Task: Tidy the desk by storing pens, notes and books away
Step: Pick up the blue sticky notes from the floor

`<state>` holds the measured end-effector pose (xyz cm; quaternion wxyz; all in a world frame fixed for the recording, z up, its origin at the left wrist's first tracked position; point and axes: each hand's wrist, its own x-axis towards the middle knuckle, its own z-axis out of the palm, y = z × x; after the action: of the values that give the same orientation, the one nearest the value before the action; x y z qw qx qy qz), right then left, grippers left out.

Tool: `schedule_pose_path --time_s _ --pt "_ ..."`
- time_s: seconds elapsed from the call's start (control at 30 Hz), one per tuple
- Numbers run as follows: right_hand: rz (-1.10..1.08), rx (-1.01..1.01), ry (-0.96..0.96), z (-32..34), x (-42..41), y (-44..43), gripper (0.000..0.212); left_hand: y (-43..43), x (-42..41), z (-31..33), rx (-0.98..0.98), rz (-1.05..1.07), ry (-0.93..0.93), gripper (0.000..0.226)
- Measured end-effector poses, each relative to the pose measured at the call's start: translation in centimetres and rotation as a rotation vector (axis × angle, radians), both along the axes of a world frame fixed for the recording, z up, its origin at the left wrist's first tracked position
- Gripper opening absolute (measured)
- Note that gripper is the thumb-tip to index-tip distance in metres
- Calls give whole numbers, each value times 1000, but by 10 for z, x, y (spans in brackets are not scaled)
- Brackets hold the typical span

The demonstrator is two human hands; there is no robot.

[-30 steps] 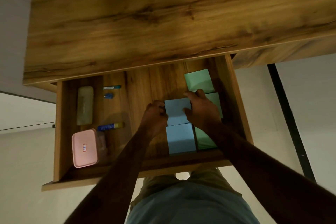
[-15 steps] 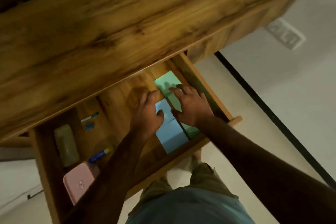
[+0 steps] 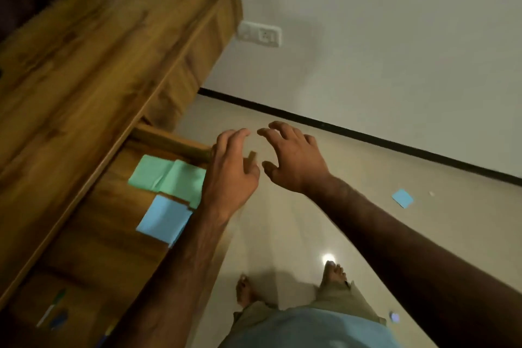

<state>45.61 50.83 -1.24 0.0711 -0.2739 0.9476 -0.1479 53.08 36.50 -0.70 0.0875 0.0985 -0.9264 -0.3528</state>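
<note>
Blue square paper note (image 3: 402, 198) (1 stray, on the floor (image 3: 285, 234)) may get forgotten; my left hand (image 3: 231, 175) and right hand (image 3: 293, 162) hover spread, empty, well away.

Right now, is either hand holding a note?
No: the left hand and right hand are both open and empty; green notes lie in the drawer.

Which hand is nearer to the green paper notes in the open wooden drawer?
Left. The left hand is just beside the green paper notes; the right hand lies beyond it, over the beige floor.
</note>
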Motion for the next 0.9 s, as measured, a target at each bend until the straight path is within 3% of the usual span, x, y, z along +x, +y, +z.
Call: schedule_pose_path --time_s 0.5,0.9 --pt "-481 -84 -96 -24 -38 325 65 310 -107 -12 -117 -492 -153 55" --pt "-807 -120 -147 -55 -67 483 60 472 -191 -43 -186 -880 -290 51"
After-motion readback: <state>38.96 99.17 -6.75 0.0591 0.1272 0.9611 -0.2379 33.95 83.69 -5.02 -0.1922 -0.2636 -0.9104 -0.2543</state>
